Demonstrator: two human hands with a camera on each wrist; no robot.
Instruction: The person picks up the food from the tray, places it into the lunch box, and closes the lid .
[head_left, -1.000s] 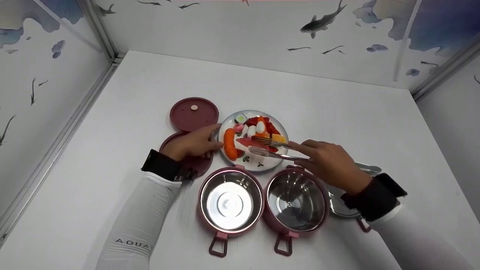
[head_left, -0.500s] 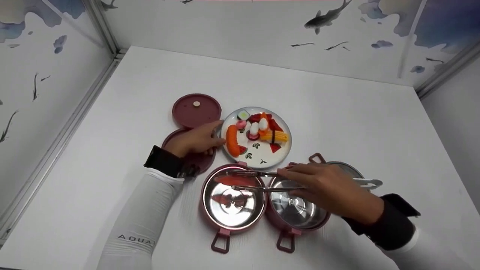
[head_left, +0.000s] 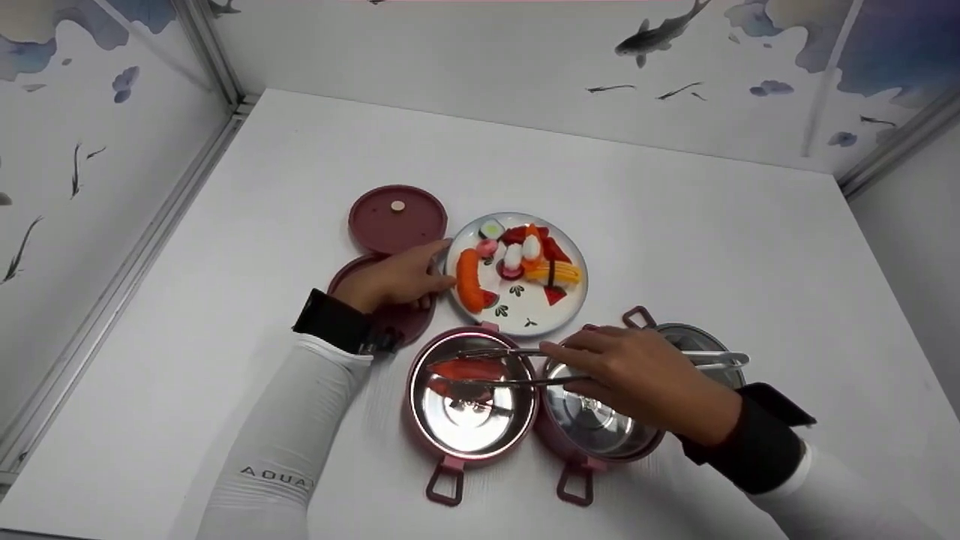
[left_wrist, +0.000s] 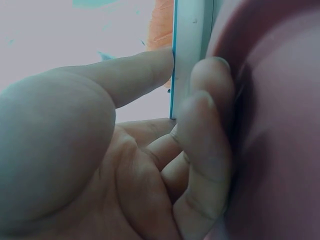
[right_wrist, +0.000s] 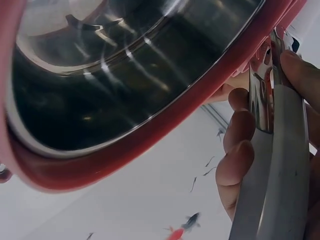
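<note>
My right hand holds metal tongs with pale handles, fingers on one arm and thumb on the other in the right wrist view. A flat red piece of toy food lies between the tong tips, over the left steel-lined pot; whether it touches the pot is unclear. My left hand touches the left rim of the white plate with thumb and forefinger extended. Its other fingers bend beside a dark red lid in the left wrist view. Toy sushi and an orange sausage-like piece lie on the plate.
Right of the left pot stands a second steel-lined pot, partly under my right hand. A third round vessel with a loop handle sits behind that hand. Another dark red lid lies left of the plate. Walls border the white table.
My right hand has carried the red piece in the tongs from the plate to above the left pot. Over the last half second it shifted slightly. My left hand stays at the plate.
</note>
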